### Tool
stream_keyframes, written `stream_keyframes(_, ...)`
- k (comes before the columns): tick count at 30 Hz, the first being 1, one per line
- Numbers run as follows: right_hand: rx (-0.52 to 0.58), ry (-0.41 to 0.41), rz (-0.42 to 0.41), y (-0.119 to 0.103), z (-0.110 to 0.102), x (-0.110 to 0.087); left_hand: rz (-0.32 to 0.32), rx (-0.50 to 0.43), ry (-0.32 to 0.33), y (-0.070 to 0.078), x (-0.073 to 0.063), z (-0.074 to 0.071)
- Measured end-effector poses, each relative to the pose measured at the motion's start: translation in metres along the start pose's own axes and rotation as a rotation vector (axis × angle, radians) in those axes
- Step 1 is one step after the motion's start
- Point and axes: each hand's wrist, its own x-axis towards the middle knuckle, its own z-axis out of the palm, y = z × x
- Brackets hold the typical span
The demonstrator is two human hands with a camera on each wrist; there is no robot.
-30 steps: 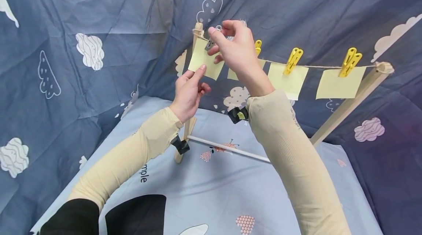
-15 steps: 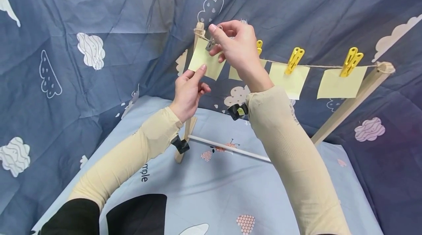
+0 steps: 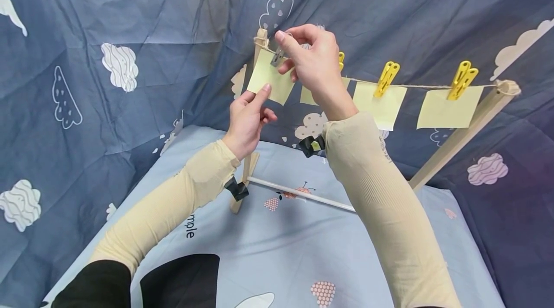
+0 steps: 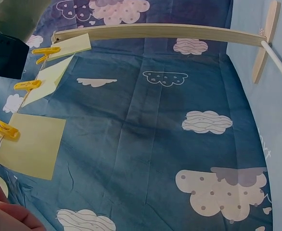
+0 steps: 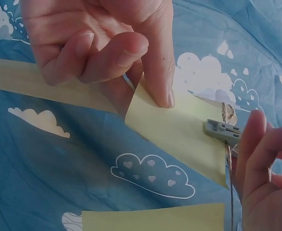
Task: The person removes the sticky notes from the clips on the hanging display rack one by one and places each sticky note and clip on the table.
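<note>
A pale yellow paper square [image 3: 271, 80] lies against the string at the left post. My left hand [image 3: 247, 123] pinches its lower left corner, thumb in front, fingers behind. My right hand [image 3: 313, 60] holds a grey clothespin [image 3: 278, 55] by its handles, between thumb and fingers. In the right wrist view the grey clothespin [image 5: 223, 131] overlaps the paper's top edge where the string passes. There the left thumb presses on the yellow paper [image 5: 172, 125] near its far corner. The left wrist view shows only part of the left hand [image 4: 11, 216], at the lower left.
The string [image 3: 415, 87] runs between a left wooden post [image 3: 261, 39] and a right wooden post [image 3: 459, 144]. Yellow clothespins [image 3: 386, 80] hold further paper squares [image 3: 378, 106] along it. A white rod [image 3: 298, 193] joins the posts low down, above a light blue sheet [image 3: 277, 250].
My right hand has shifted very slightly up and right, still holding the grey clothespin at the paper's top. My left hand stays on the paper's corner.
</note>
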Motion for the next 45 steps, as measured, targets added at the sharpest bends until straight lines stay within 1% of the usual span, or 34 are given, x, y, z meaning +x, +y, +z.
stream_keyframes(14,-0.013,0.080,-0.046,-0.001,-0.001,-0.001,0.009,0.012,-0.004,-0.001,-0.001,0.000)
stream_keyframes(19,-0.013,0.102,-0.072,-0.002,-0.001,-0.002,0.004,0.013,0.001,-0.001,-0.001,0.000)
stream_keyframes(24,-0.021,0.112,-0.093,-0.006,-0.003,-0.004,-0.016,0.007,0.006,0.000,-0.001,-0.001)
stream_keyframes(27,-0.019,0.111,-0.097,-0.006,-0.005,-0.004,-0.026,0.006,0.004,0.001,-0.002,-0.001)
stream_keyframes(35,0.021,0.115,-0.070,-0.008,-0.009,-0.005,-0.020,0.013,0.002,0.001,-0.002,-0.003)
stream_keyframes(45,0.010,0.148,-0.153,-0.010,-0.010,-0.009,-0.019,0.019,0.004,0.001,-0.003,-0.003)
